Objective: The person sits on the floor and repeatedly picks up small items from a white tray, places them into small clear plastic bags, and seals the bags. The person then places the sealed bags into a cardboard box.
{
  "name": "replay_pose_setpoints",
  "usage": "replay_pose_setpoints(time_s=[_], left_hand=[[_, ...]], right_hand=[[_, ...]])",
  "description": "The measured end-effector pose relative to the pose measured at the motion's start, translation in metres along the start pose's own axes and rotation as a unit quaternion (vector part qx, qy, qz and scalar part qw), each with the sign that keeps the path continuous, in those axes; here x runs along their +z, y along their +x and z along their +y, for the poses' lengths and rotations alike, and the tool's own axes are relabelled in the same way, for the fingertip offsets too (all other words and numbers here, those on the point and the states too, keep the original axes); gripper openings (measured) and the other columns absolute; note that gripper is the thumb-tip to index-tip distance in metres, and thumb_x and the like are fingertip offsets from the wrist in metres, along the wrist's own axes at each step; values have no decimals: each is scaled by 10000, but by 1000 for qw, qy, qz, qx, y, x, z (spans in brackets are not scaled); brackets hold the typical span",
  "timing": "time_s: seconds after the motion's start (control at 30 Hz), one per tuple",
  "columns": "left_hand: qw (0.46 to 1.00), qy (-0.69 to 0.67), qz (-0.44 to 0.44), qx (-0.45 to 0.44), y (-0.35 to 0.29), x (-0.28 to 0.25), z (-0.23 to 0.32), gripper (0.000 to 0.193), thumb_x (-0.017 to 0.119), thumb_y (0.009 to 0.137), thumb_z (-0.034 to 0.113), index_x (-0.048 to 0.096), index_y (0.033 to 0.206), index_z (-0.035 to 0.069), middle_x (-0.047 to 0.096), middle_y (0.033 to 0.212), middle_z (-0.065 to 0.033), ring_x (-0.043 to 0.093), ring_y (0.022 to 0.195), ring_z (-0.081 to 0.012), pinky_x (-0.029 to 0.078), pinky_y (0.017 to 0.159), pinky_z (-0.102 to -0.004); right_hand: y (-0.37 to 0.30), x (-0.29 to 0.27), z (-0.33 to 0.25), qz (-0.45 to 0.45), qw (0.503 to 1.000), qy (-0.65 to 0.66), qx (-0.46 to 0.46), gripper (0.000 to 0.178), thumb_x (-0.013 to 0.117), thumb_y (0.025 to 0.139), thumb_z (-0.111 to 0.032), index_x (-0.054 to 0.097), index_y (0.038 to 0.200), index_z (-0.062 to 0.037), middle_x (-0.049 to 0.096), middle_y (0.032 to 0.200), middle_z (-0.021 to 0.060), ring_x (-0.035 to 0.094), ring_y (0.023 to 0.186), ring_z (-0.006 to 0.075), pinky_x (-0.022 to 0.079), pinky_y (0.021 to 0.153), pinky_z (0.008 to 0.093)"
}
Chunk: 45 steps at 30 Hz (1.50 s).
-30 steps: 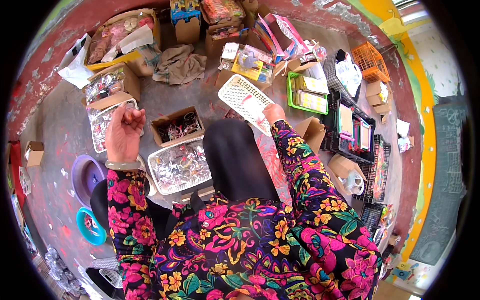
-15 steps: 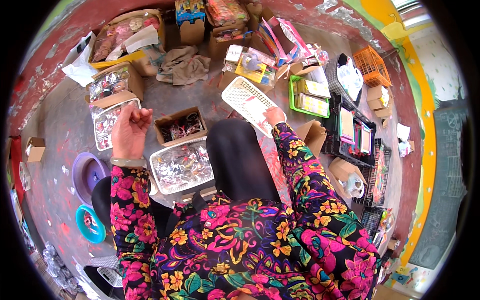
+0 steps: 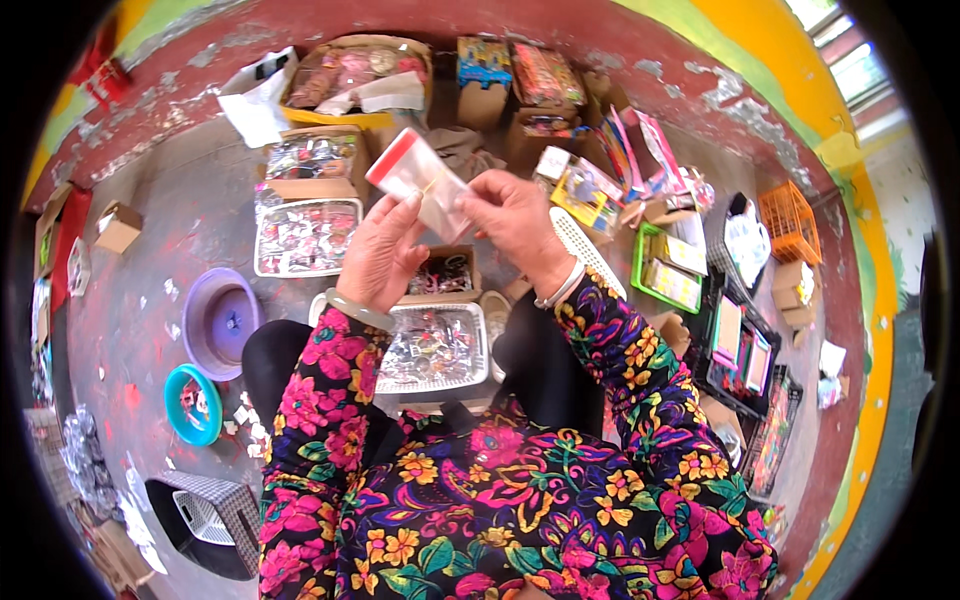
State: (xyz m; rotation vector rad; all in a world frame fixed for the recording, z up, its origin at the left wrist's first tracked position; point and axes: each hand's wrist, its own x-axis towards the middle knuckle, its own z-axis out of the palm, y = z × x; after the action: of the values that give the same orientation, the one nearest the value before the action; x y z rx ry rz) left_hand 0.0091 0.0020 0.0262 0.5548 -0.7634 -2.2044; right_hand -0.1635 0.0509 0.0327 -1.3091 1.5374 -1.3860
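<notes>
A small clear plastic bag [image 3: 408, 172] with a red strip along its top is held up between my hands, tilted. My left hand [image 3: 372, 262] pinches its lower left side between thumb and fingers. On the other side, my right hand [image 3: 522, 222] grips the right edge with bent fingers. A thin yellowish piece shows at the bag's middle; I cannot tell whether it is inside. Below the hands stands a white basket [image 3: 432, 385] filled with small clear packets. Behind it a little cardboard box [image 3: 440, 298] of small dark and pink items is partly hidden by my hands.
A white tray [image 3: 306, 273] of packets lies left, a perforated white basket [image 3: 588, 252] right. Purple [image 3: 196, 345] and turquoise [image 3: 175, 425] basins stand at the left. A green basket [image 3: 640, 262], black crates [image 3: 735, 385] and an orange crate [image 3: 792, 225] line the right side.
My right hand has left the white basket at the right and come to the middle. My left hand has moved right to meet it, and both now hold the plastic bag. The view has shifted.
</notes>
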Motion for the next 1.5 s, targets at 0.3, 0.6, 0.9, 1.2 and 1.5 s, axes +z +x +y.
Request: replay_pose_setpoints(time_s=[0.3,0.6,0.9,1.2,1.5], left_hand=[[994,-106,28,9,-1,-13,11,352,512,906,168,444,1204,-8,571,1107,-158,613,908,-159,526,587,-134],[993,-114,26,-19,-7,-9,21,301,495,914,164,461,1187,39,556,1124,-104,551,1048,-207,511,873,-341],[993,-115,20,11,-10,0,23,297,492,918,203,482,1167,40,573,1092,-85,574,1002,-208,501,861,-380],[990,-134,32,-24,-7,-10,21,297,516,906,185,477,1167,48,574,1082,-86,592,966,-196,540,788,-320],[999,7,21,36,-6,-13,7,269,490,918,167,499,1143,18,591,1049,-79,588,955,-173,515,810,-320]], right_hand=[[-5,30,10,-117,975,157,101,235,617,848,-216,614,891,15,619,779,30,585,663,84,492,598,214],[-4,15,4,-97,989,-28,-108,242,654,816,-222,644,811,19,609,706,45,582,615,114,461,552,239],[-8,18,7,-124,970,204,48,250,630,841,-223,633,860,26,603,780,14,573,707,95,489,611,211],[0,16,18,-136,951,267,80,219,616,851,-229,629,860,-11,577,760,-23,518,729,52,410,652,196],[5,16,7,-85,989,107,52,221,615,853,-223,598,942,-21,594,838,-17,502,756,41,394,685,183]])
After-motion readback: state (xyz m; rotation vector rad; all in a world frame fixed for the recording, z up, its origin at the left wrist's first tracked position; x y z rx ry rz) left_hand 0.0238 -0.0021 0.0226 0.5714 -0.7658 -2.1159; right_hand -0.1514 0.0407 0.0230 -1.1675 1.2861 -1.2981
